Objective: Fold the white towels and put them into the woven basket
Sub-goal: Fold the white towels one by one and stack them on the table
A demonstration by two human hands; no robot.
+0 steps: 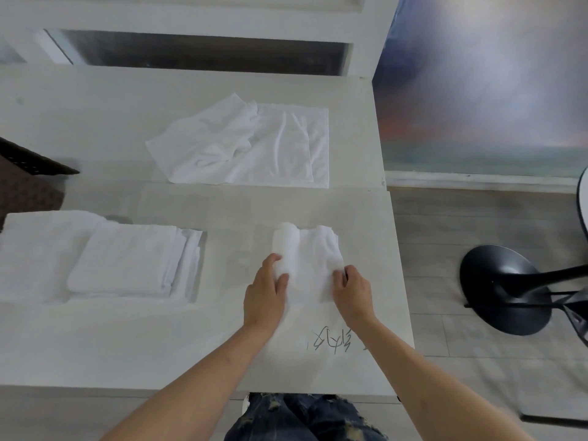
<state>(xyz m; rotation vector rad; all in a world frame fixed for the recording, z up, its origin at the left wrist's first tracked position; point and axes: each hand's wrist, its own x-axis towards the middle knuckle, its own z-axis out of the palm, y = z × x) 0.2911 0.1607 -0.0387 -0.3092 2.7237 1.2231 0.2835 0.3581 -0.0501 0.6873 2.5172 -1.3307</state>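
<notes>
A small white towel [310, 256] lies on the white table [159, 345] in front of me, its left part rolled into a tube. My left hand [264, 292] holds the near end of that roll, fingers curled over it. My right hand [351, 291] pinches the towel's near right edge. Farther back, a crumpled, unfolded white towel [245, 144] is spread on the table. At the left, folded white towels [127, 262] are stacked. A dark woven basket [28, 160] shows only as a corner at the left edge.
The table's right edge drops to a grey wooden floor [477, 361]. A black stool base [502, 288] stands there on the right. Handwritten marks [331, 340] are on the tabletop near my right forearm. A white shelf unit [191, 52] runs along the back.
</notes>
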